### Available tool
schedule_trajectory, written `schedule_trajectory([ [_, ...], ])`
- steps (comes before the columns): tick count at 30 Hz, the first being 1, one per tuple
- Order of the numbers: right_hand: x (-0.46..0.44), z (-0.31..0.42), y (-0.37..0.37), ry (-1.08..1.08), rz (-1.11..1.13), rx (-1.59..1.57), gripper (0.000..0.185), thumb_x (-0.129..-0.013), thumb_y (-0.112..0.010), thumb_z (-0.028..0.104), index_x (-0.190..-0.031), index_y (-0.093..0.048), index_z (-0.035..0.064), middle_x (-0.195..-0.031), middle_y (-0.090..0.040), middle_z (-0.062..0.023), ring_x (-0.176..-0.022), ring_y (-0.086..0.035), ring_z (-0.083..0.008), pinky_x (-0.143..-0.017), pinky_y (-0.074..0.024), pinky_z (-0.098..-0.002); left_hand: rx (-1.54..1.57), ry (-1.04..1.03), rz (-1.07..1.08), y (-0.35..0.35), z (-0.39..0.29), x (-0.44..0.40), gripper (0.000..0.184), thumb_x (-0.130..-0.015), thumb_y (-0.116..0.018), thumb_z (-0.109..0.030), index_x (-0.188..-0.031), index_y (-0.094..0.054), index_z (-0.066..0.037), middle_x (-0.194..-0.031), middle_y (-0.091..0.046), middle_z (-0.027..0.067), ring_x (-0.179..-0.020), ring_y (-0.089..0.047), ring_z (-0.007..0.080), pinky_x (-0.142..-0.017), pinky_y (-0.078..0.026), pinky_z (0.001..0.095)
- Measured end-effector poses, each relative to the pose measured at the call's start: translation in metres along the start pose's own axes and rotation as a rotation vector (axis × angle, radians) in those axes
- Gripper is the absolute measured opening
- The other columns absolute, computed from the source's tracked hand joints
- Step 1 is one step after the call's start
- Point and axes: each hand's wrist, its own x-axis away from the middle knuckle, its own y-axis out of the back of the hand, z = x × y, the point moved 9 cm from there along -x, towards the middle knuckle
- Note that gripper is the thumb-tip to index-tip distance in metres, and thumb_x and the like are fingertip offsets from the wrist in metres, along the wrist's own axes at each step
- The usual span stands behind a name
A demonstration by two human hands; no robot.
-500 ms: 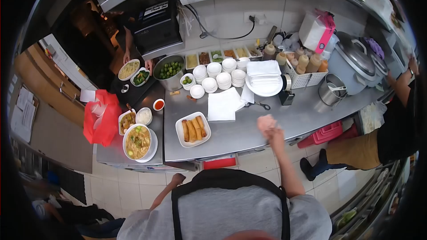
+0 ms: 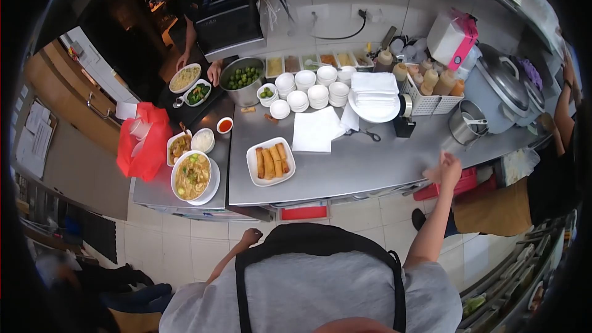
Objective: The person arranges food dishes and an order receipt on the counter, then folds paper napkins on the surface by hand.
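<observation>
My right hand (image 2: 450, 171) is at the counter's front edge on the right, fingers closed around what looks like a pale pink cloth (image 2: 433, 174), blurred and mostly hidden by the hand. My left hand (image 2: 251, 237) hangs low in front of the counter, its fingers curled in with nothing visible in them. Several fried spring rolls (image 2: 272, 161) lie in a white square dish (image 2: 271, 180) on the steel counter (image 2: 351, 169). White paper napkins (image 2: 312, 132) and black scissors (image 2: 372, 136) lie behind.
To the left stand a noodle soup bowl (image 2: 193, 176), a rice bowl (image 2: 203, 140), red sauce (image 2: 225, 125) and a red bag (image 2: 143, 142). A pot of limes (image 2: 242, 80), stacked white bowls (image 2: 317, 95) and a bottle basket (image 2: 430, 103) line the back. One co-worker (image 2: 542, 172) stands right; another person's hands hold dishes back left.
My right hand has moved right along the counter's front, carrying the pink cloth with it. The view has shifted slightly. My left hand stays low by the counter.
</observation>
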Motion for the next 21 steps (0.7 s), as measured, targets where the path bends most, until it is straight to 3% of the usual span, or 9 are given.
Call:
schedule_trajectory([
  [3,-0.002,0.037,-0.018,0.257,-0.145,0.105,0.021,-0.076,-0.062,0.019,-0.093,-0.066,0.0069,-0.089,-0.062,-0.0169,-0.085,-0.059,-0.0355,-0.073,-0.0471,-0.0398,-0.146,-0.097,-0.033,-0.015,0.012,-0.015,0.032,-0.074,-0.062,-0.039,-0.086,-0.068,-0.01,-0.079,-0.065,0.0175,-0.074,-0.063,0.0331,-0.072,-0.05,0.0401],
  [5,0.013,0.073,-0.034,0.325,-0.041,-0.09,0.021,-0.075,-0.063,0.016,-0.093,-0.066,0.0061,-0.089,-0.062,-0.0153,-0.085,-0.057,-0.0375,-0.075,-0.0467,-0.0407,-0.164,-0.094,-0.03,-0.021,0.029,-0.024,0.032,-0.074,-0.062,-0.04,-0.086,-0.068,-0.011,-0.083,-0.064,0.018,-0.08,-0.062,0.0353,-0.075,-0.049,0.0416],
  [6,0.03,0.098,-0.041,0.457,0.023,-0.164,0.021,-0.073,-0.064,0.012,-0.093,-0.065,0.0047,-0.09,-0.062,-0.0133,-0.083,-0.06,-0.0315,-0.072,-0.0485,-0.0369,-0.115,-0.031,-0.041,-0.018,0.035,-0.023,0.032,-0.075,-0.061,-0.04,-0.085,-0.068,-0.011,-0.084,-0.064,0.0177,-0.081,-0.061,0.0355,-0.076,-0.049,0.042],
  [7,0.047,0.082,-0.092,0.203,0.356,-0.445,0.019,-0.072,-0.065,0.009,-0.09,-0.065,0.004,-0.084,-0.064,-0.0106,-0.075,-0.062,-0.021,-0.065,-0.0488,-0.0308,-0.06,0.042,-0.016,-0.02,0.046,-0.025,0.03,-0.075,-0.061,-0.039,-0.084,-0.068,-0.011,-0.084,-0.064,0.0176,-0.081,-0.061,0.0354,-0.076,-0.048,0.0415],
  [10,0.15,0.137,-0.129,0.194,0.813,-0.598,0.007,-0.074,-0.063,0.0,-0.081,-0.063,0.0008,-0.066,-0.061,-0.0029,-0.06,-0.055,-0.0082,-0.056,-0.0449,-0.0227,-0.056,0.108,0.026,-0.025,0.061,-0.012,0.025,-0.076,-0.06,-0.034,-0.084,-0.068,-0.011,-0.085,-0.064,0.0174,-0.083,-0.061,0.0342,-0.077,-0.049,0.039],
  [13,0.255,0.137,-0.173,0.142,1.177,-0.588,0.014,-0.074,-0.067,0.014,-0.075,-0.062,0.0006,-0.059,-0.058,-0.0032,-0.055,-0.053,-0.009,-0.053,-0.0433,-0.0242,-0.065,0.192,0.036,-0.026,0.062,0.01,0.031,-0.075,-0.062,-0.036,-0.092,-0.067,-0.01,-0.09,-0.064,0.0172,-0.089,-0.061,0.033,-0.082,-0.048,0.0394],
  [16,0.312,0.117,-0.203,0.156,1.286,-0.533,0.02,-0.074,-0.068,0.019,-0.071,-0.06,0.0008,-0.059,-0.058,-0.0071,-0.054,-0.055,-0.0138,-0.053,-0.0435,-0.0294,-0.098,0.234,0.053,-0.027,0.056,0.032,0.034,-0.074,-0.062,-0.036,-0.095,-0.066,-0.009,-0.092,-0.064,0.0183,-0.091,-0.06,0.033,-0.083,-0.047,0.04],
  [18,0.317,0.114,-0.205,0.408,1.026,-0.465,0.024,-0.076,-0.066,0.021,-0.068,-0.057,0.0005,-0.06,-0.059,-0.0104,-0.053,-0.056,-0.0192,-0.053,-0.0434,-0.0331,-0.114,0.271,0.063,-0.025,0.053,0.042,0.035,-0.074,-0.062,-0.036,-0.095,-0.066,-0.009,-0.093,-0.064,0.0185,-0.092,-0.06,0.033,-0.084,-0.047,0.0402],
  [21,0.323,0.09,-0.238,0.277,1.075,-0.444,0.022,-0.079,-0.062,0.018,-0.069,-0.055,0.0003,-0.062,-0.059,-0.0121,-0.054,-0.056,-0.0219,-0.053,-0.0439,-0.0337,-0.133,0.245,0.039,-0.021,0.042,0.052,0.035,-0.074,-0.062,-0.035,-0.096,-0.065,-0.009,-0.092,-0.064,0.0179,-0.09,-0.06,0.0332,-0.083,-0.047,0.0399],
])
